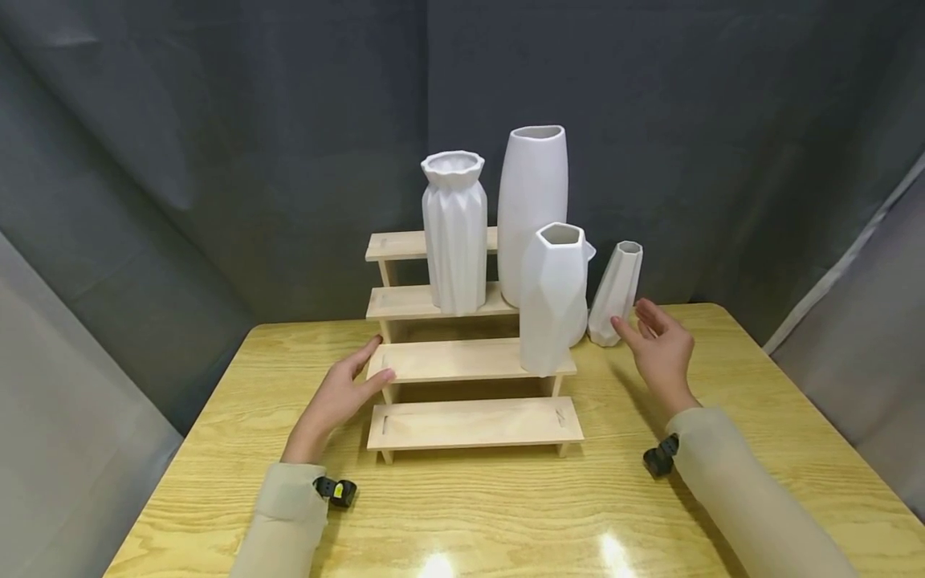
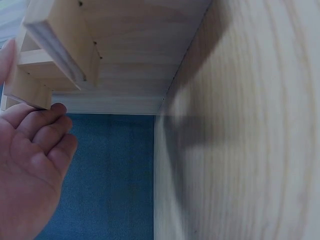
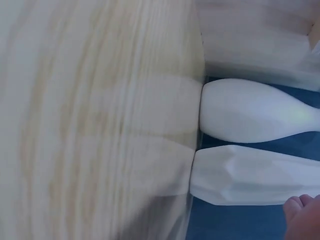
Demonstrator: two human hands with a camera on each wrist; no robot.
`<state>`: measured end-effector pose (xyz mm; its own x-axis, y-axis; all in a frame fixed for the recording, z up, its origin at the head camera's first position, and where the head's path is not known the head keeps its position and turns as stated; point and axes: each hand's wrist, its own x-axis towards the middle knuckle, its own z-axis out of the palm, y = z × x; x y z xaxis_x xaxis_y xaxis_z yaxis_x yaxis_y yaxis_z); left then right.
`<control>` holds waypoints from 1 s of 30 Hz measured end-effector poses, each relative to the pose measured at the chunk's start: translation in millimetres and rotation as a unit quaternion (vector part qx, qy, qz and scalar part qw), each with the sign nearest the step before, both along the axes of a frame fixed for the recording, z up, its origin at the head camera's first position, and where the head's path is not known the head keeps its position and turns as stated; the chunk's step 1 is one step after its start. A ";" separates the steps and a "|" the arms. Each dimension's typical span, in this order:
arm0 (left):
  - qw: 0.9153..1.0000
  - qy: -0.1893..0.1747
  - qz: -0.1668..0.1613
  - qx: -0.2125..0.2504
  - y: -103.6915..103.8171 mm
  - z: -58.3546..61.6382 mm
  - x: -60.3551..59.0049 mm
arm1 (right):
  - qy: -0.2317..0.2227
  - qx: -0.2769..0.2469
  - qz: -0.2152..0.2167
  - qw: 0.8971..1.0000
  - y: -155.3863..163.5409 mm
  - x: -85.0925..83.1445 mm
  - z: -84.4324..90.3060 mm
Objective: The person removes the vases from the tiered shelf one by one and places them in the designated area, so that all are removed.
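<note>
A four-step wooden shelf [image 1: 470, 421] stands on the yellow table [image 1: 506, 514]. My left hand [image 1: 345, 391] is open, with its fingertips against the left end of the second step from the bottom; the left wrist view shows this left hand [image 2: 35, 155] by the shelf's end [image 2: 55, 55]. My right hand [image 1: 659, 345] hovers open, holding nothing, just right of a small faceted white vase [image 1: 616, 293] on the table. That small faceted vase [image 3: 250, 175] lies beside a smooth bottle-shaped vase [image 3: 250, 110] in the right wrist view, with my fingertips [image 3: 302, 215] close by.
A large faceted vase [image 1: 552, 297] stands on the second step's right end. A ribbed vase [image 1: 454, 233] is on the third step, a tall smooth vase [image 1: 531, 205] beside it. Grey curtains [image 1: 217, 160] hang behind. The table's far edge is just past the shelf.
</note>
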<state>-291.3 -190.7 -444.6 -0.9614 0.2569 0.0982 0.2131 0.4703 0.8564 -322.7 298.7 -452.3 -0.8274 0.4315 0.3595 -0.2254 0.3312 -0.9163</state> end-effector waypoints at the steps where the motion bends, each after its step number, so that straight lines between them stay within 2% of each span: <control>1: 1.000 0.000 0.000 0.000 0.0 0.0 0.2 | 0.002 -0.001 0.002 1.000 -0.6 1.7 0.3; 15: 1.000 -0.008 0.002 0.002 2.0 0.3 2.6 | 0.021 0.007 0.029 0.999 -12.0 29.0 14.1; 22: 1.000 -0.011 0.003 0.003 1.9 0.2 2.4 | 0.031 -0.021 0.062 0.997 -16.1 41.1 16.7; 30: 1.000 0.001 0.002 -0.004 0.9 -0.4 1.0 | 0.024 0.002 0.084 0.996 -24.9 56.6 25.7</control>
<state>-290.4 -189.8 -445.0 -0.9625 0.2528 0.0980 0.2123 0.4775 0.8526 -266.1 273.7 -426.6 -0.8693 0.2874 0.4021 -0.3216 0.2889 -0.9017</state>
